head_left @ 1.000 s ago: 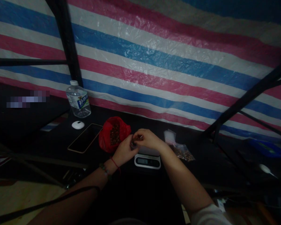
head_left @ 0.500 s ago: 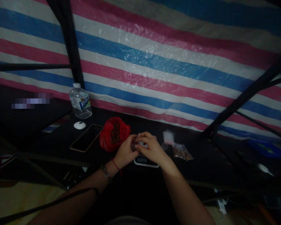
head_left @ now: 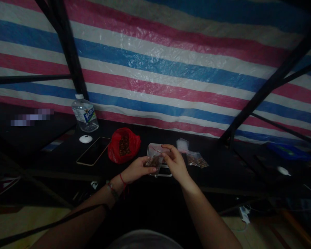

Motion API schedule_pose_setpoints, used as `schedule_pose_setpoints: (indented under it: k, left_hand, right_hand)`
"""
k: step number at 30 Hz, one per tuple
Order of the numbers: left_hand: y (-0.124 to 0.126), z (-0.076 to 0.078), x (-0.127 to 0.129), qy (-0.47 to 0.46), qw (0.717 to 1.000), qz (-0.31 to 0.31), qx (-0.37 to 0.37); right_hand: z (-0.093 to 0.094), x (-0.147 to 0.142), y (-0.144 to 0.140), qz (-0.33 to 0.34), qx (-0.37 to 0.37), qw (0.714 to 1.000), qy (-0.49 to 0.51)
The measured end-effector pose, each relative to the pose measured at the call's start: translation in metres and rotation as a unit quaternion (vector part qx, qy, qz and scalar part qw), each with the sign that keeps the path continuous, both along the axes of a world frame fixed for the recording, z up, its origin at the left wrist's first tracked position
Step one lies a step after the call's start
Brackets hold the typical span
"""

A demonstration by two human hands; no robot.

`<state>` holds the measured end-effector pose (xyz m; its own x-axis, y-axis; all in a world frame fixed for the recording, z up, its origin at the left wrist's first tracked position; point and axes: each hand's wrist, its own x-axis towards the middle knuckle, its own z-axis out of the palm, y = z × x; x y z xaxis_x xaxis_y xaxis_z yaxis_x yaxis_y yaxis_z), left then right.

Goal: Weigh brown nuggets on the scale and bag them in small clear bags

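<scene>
Both hands pinched one small clear bag (head_left: 154, 160) of brown bits above the scale (head_left: 159, 150) near the tabletop's front edge: left hand (head_left: 138, 168), right hand (head_left: 175, 162). I judged a slipped pinch could spill it.

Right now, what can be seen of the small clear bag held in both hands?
The small clear bag is a thin transparent plastic pouch with dark brownish bits filling its lower part. It is held up above the scale, the left hand pinching its lower left and the right hand its right edge. In the dim light, its seal is unclear.
</scene>
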<state>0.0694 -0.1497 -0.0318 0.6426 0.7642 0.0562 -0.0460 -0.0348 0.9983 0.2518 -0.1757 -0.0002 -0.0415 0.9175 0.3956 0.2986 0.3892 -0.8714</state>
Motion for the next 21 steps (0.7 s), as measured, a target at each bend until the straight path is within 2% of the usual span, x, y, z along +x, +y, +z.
schedule_pose_setpoints:
  k: [3, 5, 10, 14, 21]
  left_hand:
    - [-0.005, -0.006, -0.003, 0.029, 0.999, 0.033, 0.020]
    - [-0.008, -0.009, -0.005, 0.040, 0.998, 0.039, 0.019]
    - [-0.009, -0.013, -0.009, 0.009, 0.999, 0.024, -0.025]
    - [-0.007, -0.015, -0.008, 0.019, 0.999, 0.034, 0.005]
    - [-0.011, -0.015, -0.006, -0.018, 0.997, 0.066, 0.020]
  right_hand:
    - [-0.015, -0.003, 0.002, 0.038, -0.095, 0.994, 0.039]
    - [-0.023, -0.003, 0.001, 0.060, -0.124, 0.990, 0.033]
    - [-0.025, -0.002, -0.003, 0.029, -0.134, 0.990, 0.043]
    - [-0.023, -0.001, -0.002, -0.006, -0.140, 0.987, 0.081]
    - [-0.026, 0.002, 0.000, -0.001, -0.137, 0.989, 0.060]
